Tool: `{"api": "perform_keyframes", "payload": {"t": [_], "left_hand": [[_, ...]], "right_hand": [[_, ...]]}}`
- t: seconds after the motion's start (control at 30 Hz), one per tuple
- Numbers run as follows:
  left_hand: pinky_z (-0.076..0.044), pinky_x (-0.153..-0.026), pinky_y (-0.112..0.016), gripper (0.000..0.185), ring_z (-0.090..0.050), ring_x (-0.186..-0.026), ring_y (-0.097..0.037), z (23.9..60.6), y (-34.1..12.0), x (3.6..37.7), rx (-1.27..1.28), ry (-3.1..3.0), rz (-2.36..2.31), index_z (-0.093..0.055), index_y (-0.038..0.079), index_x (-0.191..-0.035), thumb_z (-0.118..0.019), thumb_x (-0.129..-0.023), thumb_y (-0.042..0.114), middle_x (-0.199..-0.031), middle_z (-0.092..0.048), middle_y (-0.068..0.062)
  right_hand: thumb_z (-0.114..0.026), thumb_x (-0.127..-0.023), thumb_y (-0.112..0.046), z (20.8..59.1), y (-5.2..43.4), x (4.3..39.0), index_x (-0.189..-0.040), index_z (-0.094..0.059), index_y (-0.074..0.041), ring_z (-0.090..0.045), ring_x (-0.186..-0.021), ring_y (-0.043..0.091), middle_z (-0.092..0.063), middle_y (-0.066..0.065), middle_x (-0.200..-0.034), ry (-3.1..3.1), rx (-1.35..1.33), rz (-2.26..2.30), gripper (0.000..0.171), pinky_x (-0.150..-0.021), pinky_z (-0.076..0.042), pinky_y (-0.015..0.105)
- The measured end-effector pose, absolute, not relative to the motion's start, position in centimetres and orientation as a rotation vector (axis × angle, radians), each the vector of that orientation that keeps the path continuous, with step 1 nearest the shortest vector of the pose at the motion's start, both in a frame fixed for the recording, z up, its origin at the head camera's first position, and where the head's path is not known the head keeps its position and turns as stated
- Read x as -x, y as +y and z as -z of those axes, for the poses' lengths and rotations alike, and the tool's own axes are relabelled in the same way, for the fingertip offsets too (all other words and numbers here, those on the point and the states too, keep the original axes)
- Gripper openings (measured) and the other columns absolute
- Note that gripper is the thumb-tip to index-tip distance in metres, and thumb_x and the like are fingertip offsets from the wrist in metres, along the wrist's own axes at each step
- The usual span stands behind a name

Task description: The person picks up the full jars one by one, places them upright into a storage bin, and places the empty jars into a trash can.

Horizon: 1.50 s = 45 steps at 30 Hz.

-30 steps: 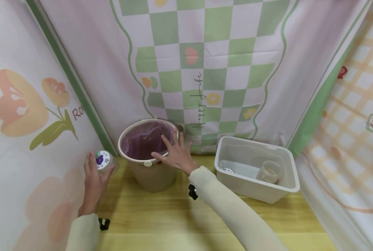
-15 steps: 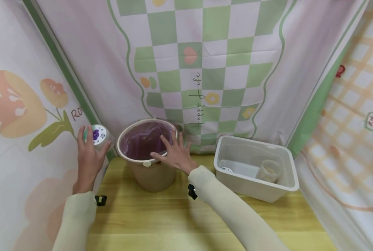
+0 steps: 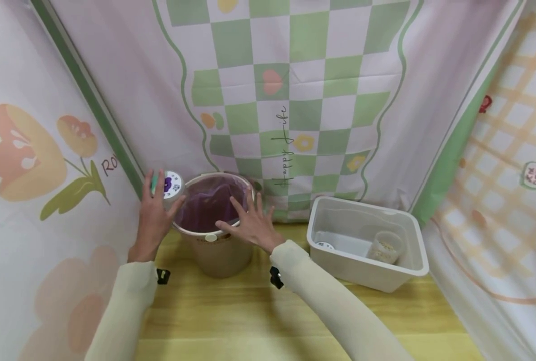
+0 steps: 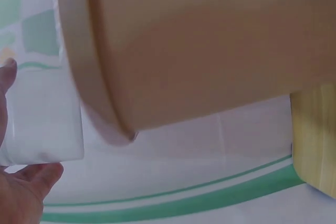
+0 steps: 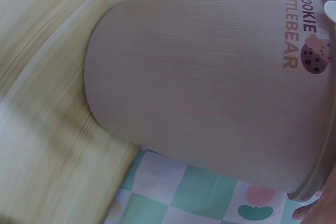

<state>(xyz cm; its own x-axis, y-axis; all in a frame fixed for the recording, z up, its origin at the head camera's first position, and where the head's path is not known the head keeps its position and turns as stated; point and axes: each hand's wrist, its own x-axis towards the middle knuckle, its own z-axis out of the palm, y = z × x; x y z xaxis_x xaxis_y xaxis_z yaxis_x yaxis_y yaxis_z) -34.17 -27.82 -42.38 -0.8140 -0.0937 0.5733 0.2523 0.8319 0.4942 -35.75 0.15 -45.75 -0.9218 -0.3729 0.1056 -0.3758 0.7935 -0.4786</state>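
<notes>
Left hand point(image 3: 154, 213) gripping, right hand point(image 3: 249, 224) spread flat

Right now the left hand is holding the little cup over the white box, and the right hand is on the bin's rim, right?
Not quite. In the head view the left hand holds the little cup at the left edge of the beige bin, not over the white box, which sits off to the right. The right hand does rest on the bin's rim.

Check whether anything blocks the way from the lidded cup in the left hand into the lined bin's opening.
Nothing visible does. The left hand holds the cup at the bin's left rim; the right hand rests on the near-right rim, leaving the purple-lined opening mostly clear.
</notes>
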Motion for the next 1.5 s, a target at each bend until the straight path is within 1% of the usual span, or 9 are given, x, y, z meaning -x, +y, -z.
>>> {"api": "perform_keyframes", "payload": {"t": [0.37,0.57,0.7,0.83,0.93,1.13,1.23,1.33,1.5], "left_hand": [[-0.040,-0.121,-0.075,0.093,-0.031,-0.158,-0.059,44.1,-25.7,35.4,0.213,-2.488,0.737,-0.023,0.018,-0.175,-0.078,-0.103,0.034,-0.182,-0.011,-0.023],[-0.044,-0.117,-0.074,0.091,-0.035,-0.156,-0.059,44.7,-25.1,35.7,0.251,-2.513,0.699,-0.024,0.018,-0.175,-0.078,-0.103,0.035,-0.180,-0.015,-0.026],[-0.045,-0.115,-0.075,0.089,-0.036,-0.156,-0.058,44.7,-24.8,35.8,0.261,-2.561,0.678,-0.023,0.018,-0.176,-0.074,-0.106,0.037,-0.182,-0.012,-0.024],[-0.043,-0.115,-0.077,0.082,-0.034,-0.157,-0.059,44.7,-24.7,35.8,0.263,-2.607,0.680,-0.027,0.016,-0.174,-0.070,-0.108,0.038,-0.182,-0.009,-0.023],[-0.042,-0.116,-0.078,0.078,-0.035,-0.156,-0.060,44.7,-24.6,35.9,0.277,-2.618,0.668,-0.031,0.012,-0.172,-0.069,-0.109,0.037,-0.182,-0.011,-0.025],[-0.040,-0.118,-0.078,0.078,-0.036,-0.155,-0.060,44.8,-24.7,36.0,0.320,-2.618,0.641,-0.032,0.010,-0.172,-0.069,-0.109,0.038,-0.182,-0.012,-0.025],[-0.036,-0.121,-0.078,0.075,-0.035,-0.156,-0.059,44.8,-24.8,36.0,0.325,-2.616,0.647,-0.033,0.011,-0.172,-0.067,-0.110,0.038,-0.182,-0.013,-0.024],[-0.033,-0.123,-0.078,0.068,-0.035,-0.156,-0.058,44.9,-24.7,36.1,0.330,-2.628,0.640,-0.036,0.013,-0.171,-0.061,-0.113,0.038,-0.181,-0.017,-0.024],[-0.027,-0.126,-0.078,0.057,-0.029,-0.161,-0.054,44.9,-24.4,35.9,0.327,-2.674,0.637,-0.045,0.014,-0.167,-0.051,-0.116,0.039,-0.178,-0.024,-0.026]], "right_hand": [[-0.048,-0.096,-0.087,45.9,0.2,35.8,-0.176,-0.019,-0.034,0.012,-0.166,0.050,0.021,0.013,-0.182,-2.969,-0.615,-0.775,0.100,-0.122,0.004,0.088],[-0.050,-0.097,-0.085,45.9,0.1,35.9,-0.176,-0.022,-0.031,0.010,-0.166,0.051,0.022,0.013,-0.182,-2.960,-0.619,-0.778,0.100,-0.121,0.002,0.090],[-0.049,-0.097,-0.086,46.0,0.1,35.9,-0.176,-0.022,-0.031,0.010,-0.166,0.051,0.023,0.012,-0.182,-2.966,-0.617,-0.780,0.100,-0.121,0.002,0.089],[-0.047,-0.096,-0.088,46.0,0.1,35.9,-0.176,-0.021,-0.031,0.010,-0.167,0.051,0.023,0.011,-0.182,-2.973,-0.614,-0.766,0.101,-0.122,0.001,0.089],[-0.047,-0.096,-0.088,46.0,0.1,35.9,-0.176,-0.021,-0.031,0.009,-0.167,0.052,0.023,0.011,-0.182,-2.976,-0.616,-0.759,0.101,-0.122,0.000,0.089],[-0.048,-0.097,-0.086,45.9,0.1,35.8,-0.176,-0.018,-0.032,0.012,-0.167,0.049,0.025,0.011,-0.181,-2.982,-0.612,-0.763,0.100,-0.122,0.002,0.089],[-0.049,-0.098,-0.085,45.9,0.0,35.8,-0.176,-0.018,-0.032,0.012,-0.167,0.048,0.023,0.012,-0.182,-2.973,-0.607,-0.759,0.099,-0.123,0.002,0.088],[-0.048,-0.098,-0.085,46.1,-0.1,35.8,-0.176,-0.021,-0.030,0.010,-0.168,0.048,0.016,0.013,-0.183,-2.948,-0.593,-0.730,0.099,-0.124,0.001,0.087],[-0.049,-0.098,-0.086,46.3,-0.4,35.8,-0.174,-0.029,-0.027,0.001,-0.168,0.050,0.003,0.015,-0.185,-2.872,-0.568,-0.630,0.099,-0.125,-0.005,0.087]]}}
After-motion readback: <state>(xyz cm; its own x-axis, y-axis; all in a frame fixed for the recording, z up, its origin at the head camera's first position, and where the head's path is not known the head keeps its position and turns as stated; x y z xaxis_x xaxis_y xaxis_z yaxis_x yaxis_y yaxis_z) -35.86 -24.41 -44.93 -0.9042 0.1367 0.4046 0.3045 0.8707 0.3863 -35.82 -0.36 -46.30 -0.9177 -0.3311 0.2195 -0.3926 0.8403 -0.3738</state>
